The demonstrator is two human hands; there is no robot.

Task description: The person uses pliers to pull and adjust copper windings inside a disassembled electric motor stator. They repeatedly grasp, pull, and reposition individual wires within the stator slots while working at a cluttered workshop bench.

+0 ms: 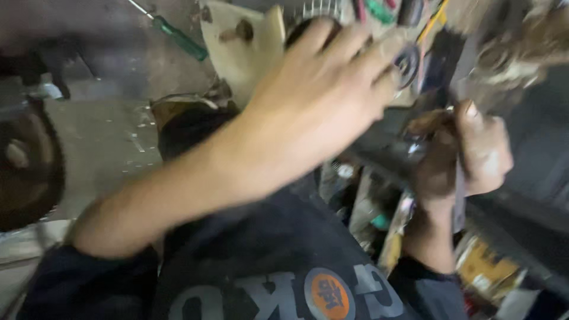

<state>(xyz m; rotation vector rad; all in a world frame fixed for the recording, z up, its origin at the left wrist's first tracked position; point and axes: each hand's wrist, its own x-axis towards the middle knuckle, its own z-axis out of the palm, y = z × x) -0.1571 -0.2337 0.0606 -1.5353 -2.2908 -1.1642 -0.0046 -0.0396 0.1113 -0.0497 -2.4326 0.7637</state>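
Workpiece: dark, grimy assembly [409, 62] with a round black part and coloured wires at top centre of view; blurred, exact kind cannot be told
Left hand: left hand [323, 98] spread open, fingers [320, 35] splayed, laid over the near face of the assembly, forearm crossing the view from lower left
Right hand: right hand [468, 154] soiled dark, closed around a thin grey strip or handle [459, 195] that runs downward out of the fist; sits just right of and below the assembly
Cream panel: pale curved plastic piece [240, 50] with a brown knob, just left of the left hand's fingers, touching or overlapped by them, cannot tell which
Screwdriver: green-handled screwdriver [178, 37] lying on the grey floor [101, 136] toward the top left, well apart from both hands
Left edge: dark round object [26, 163], rusty brown, partly cut off
Lower right: clutter of small coloured packets [483, 266] beneath the right wrist
Foreground: dark shirt [261, 261] with an orange round patch
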